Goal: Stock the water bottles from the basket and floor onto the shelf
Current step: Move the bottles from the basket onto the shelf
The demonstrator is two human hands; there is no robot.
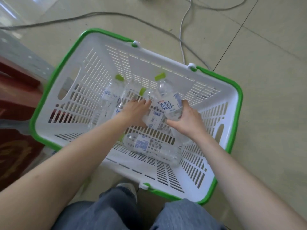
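While both my hands dig in the basket (pixel 232 97) mid-frame, my right hand (pixel 186 120) grips one bottle (pixel 169 100), my left hand (pixel 134 112) wraps another bottle (pixel 153 119) — several wait, no shelf seen.

We find the basket (pixel 222 90) standing on the floor (pixel 265 47), with cables (pixel 116 14) lying beyond its far side. Inside lie several bottles (pixel 141 143): one near, others far and left. Both hands (pixel 132 112) reach in at centre, the right hand (pixel 186 120) around one bottle (pixel 169 100).

Both hands (pixel 159 117) inside basket (pixel 216 183), each gripping water bottle (pixel 169 100).
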